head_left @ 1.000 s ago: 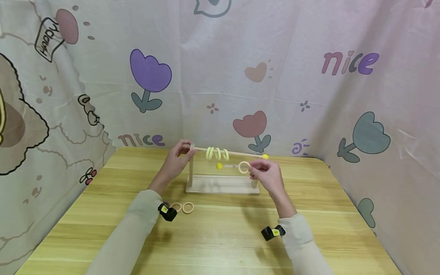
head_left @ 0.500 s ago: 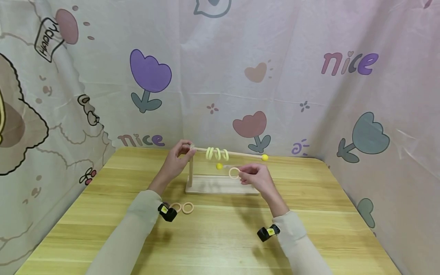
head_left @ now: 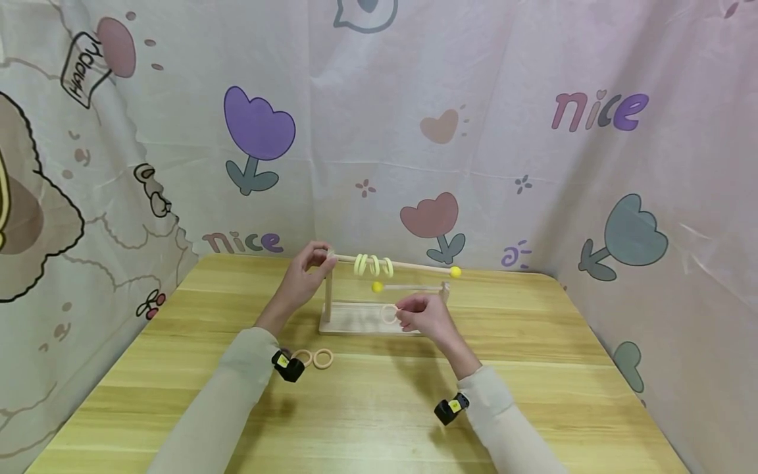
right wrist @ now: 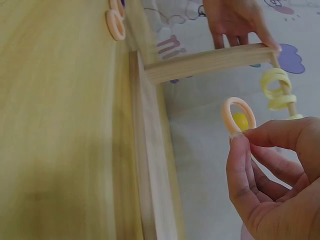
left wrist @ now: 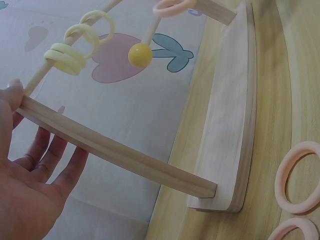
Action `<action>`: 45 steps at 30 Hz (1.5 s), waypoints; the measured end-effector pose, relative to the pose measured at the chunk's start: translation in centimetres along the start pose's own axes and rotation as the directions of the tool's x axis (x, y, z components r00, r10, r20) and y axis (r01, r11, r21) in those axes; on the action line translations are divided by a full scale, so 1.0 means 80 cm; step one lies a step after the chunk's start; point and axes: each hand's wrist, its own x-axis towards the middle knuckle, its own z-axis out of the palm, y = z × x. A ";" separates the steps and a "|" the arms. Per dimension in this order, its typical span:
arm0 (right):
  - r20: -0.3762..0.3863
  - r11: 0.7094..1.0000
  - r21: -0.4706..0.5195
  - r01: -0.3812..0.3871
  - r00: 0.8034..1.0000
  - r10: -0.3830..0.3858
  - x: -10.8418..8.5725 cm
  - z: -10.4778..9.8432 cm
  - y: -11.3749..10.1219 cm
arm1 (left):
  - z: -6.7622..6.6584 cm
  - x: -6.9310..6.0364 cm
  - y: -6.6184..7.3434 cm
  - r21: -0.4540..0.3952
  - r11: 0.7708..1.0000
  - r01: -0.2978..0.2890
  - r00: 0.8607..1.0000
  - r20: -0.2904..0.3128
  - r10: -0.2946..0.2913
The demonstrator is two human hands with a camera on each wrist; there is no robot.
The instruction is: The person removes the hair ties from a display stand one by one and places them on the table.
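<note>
A wooden stand has a flat base [head_left: 355,321] and an upright post [left wrist: 120,150] at its left. My left hand [head_left: 304,280] grips the top of that post, thumb at the rod's end and fingers behind. Several pale yellow rings [left wrist: 89,42] hang on the upper rod [head_left: 417,265], which ends in a yellow ball [head_left: 455,272]. The lower rod [head_left: 408,287] carries no ring and points left to another yellow ball [head_left: 377,287]. My right hand [head_left: 431,321] pinches a peach-coloured ring [right wrist: 228,117] between thumb and finger, apart from the rods, in front of the stand.
Loose peach rings [left wrist: 282,182] lie on the wooden table [head_left: 367,408], near the left wrist; a dark purplish thing [head_left: 285,351] shows partly behind the wrist camera [head_left: 289,367]. A patterned cloth [head_left: 355,131] hangs behind and beside the table.
My right hand has moved left, down and nearer with the peach ring, away from the lower rod, uncovering that rod's right end. The left hand keeps its place on the post.
</note>
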 end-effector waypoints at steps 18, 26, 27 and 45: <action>0.061 1.000 -0.012 -0.025 0.998 0.026 0.004 0.036 0.009 | 0.000 0.000 0.000 -0.004 1.000 -0.002 1.000 0.007 0.002; 0.096 1.000 -0.011 -0.011 0.995 0.012 0.003 0.051 0.009 | 0.000 0.001 0.000 -0.018 1.000 0.006 1.000 0.008 -0.006; 0.103 1.000 -0.008 -0.015 0.995 0.016 0.002 0.052 0.006 | 0.000 0.000 0.000 -0.019 1.000 0.005 1.000 0.008 -0.005; 0.116 0.998 -0.038 -0.045 0.992 0.049 0.006 0.069 0.014 | 0.000 0.000 0.001 -0.018 1.000 -0.001 1.000 0.000 0.001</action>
